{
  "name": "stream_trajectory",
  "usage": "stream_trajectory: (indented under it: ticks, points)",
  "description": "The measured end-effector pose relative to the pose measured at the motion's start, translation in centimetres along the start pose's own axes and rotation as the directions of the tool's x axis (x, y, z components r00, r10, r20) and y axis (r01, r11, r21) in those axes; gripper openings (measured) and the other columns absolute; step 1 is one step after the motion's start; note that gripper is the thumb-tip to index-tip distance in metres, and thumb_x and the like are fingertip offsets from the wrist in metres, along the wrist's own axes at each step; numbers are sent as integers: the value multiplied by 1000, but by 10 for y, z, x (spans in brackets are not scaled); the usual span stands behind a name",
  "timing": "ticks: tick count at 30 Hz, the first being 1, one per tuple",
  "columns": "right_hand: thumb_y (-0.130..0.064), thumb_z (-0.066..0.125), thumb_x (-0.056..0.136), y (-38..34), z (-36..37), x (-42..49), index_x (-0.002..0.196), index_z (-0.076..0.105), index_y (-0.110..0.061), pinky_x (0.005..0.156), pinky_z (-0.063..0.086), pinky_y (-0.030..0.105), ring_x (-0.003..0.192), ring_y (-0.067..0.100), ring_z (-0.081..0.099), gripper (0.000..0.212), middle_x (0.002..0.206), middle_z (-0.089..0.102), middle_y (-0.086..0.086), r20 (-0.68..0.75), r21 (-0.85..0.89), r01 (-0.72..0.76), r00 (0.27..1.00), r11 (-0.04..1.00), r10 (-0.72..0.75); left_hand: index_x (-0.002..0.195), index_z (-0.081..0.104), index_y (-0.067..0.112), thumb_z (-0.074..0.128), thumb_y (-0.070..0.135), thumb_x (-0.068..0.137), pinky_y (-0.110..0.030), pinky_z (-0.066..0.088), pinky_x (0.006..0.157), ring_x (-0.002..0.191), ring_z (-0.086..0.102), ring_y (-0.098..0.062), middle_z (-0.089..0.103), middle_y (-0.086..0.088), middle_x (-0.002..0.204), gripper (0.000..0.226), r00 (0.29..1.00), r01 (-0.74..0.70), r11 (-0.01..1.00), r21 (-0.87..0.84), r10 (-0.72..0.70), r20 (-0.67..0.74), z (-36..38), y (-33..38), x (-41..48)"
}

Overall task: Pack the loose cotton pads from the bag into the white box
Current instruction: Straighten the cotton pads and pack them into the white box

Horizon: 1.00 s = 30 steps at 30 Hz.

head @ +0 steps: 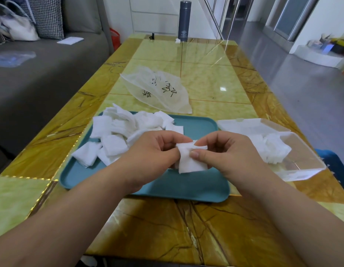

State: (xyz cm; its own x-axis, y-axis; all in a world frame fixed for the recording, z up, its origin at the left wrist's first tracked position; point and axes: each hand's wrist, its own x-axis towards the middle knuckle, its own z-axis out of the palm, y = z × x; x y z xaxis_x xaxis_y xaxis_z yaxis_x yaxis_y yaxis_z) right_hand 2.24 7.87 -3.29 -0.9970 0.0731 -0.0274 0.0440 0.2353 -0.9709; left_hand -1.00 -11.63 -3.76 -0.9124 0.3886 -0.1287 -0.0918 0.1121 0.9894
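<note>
Both hands meet over the middle of a teal tray (196, 185) and hold a small stack of white cotton pads (190, 163). My left hand (153, 151) pinches the stack's left edge, and my right hand (223, 151) pinches its top right with thumb and fingers. A loose heap of cotton pads (121, 132) covers the tray's left and far part. The white box (294, 151), clear-walled with its lid open behind it, stands to the right of the tray and holds several pads (273, 149). The empty translucent bag (157, 89) lies flat beyond the tray.
A dark flask (185, 21) stands at the table's far edge beside a small white scrap. A grey sofa (42, 74) with a handbag runs along the left. The table's right edge drops to a glossy grey floor.
</note>
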Motion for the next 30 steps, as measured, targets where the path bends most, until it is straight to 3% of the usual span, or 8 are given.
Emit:
stream_trajectory:
  ticks: [6,9,12,16,20,22,25,30]
  points:
    - [-13,92,73,3,-2,2,83,79,-19,63,48,27,64,11,56,18,69,62,2,-19,-33,18,1000,999,-19,111,77,11,64,0,97,-26,58,74,83,72,-15,80,-9,98,22,1000,3,1000,13,-3,29,1,0,1]
    - [-13,91,74,5,-1,2,100,76,-27,71,53,16,75,0,65,33,89,71,-7,-55,-70,44,997,997,-48,109,79,12,63,16,82,-38,57,80,90,70,-21,76,-19,109,31,996,69,994,-88,-63,62,-3,1,4]
    - [-16,86,82,7,-1,2,112,75,-32,84,58,23,94,3,72,36,105,76,-7,4,-76,42,999,996,-41,111,78,14,71,29,86,-39,57,80,92,71,-23,75,-19,108,30,996,23,999,-28,-21,82,-1,0,2]
    - [-13,83,86,7,3,1,101,80,-23,81,62,33,88,19,76,18,92,80,1,49,-44,30,998,999,-28,105,78,17,67,5,87,-48,58,85,96,74,-31,80,-11,101,24,999,-37,996,78,38,-21,5,-6,2]
    - [-18,85,83,11,1,4,90,77,-20,77,61,45,82,30,73,11,85,77,7,-79,-86,0,997,996,-6,97,78,20,53,-5,81,-30,57,74,80,72,-11,80,0,90,39,978,0,998,58,12,-208,7,-7,8]
    - [-17,83,84,14,0,6,89,72,-20,76,60,47,80,32,71,12,84,75,8,-131,-97,-14,991,995,2,102,74,26,56,1,88,-25,55,84,93,71,-6,77,11,97,34,955,-11,949,315,104,-279,4,-14,11]
    - [-17,79,87,18,-1,8,96,68,-25,70,55,33,72,16,64,16,89,72,6,-181,-130,-45,983,990,21,132,64,30,66,25,92,-18,41,98,120,59,-5,64,18,124,40,987,16,711,703,100,-124,-2,-20,12]
    - [-19,73,91,20,-3,9,109,72,-28,83,60,39,91,18,71,20,98,74,-3,-225,-110,-114,970,987,87,138,60,29,69,27,92,-23,44,102,117,57,-9,62,12,133,47,996,-14,612,791,78,-42,-3,-20,14]
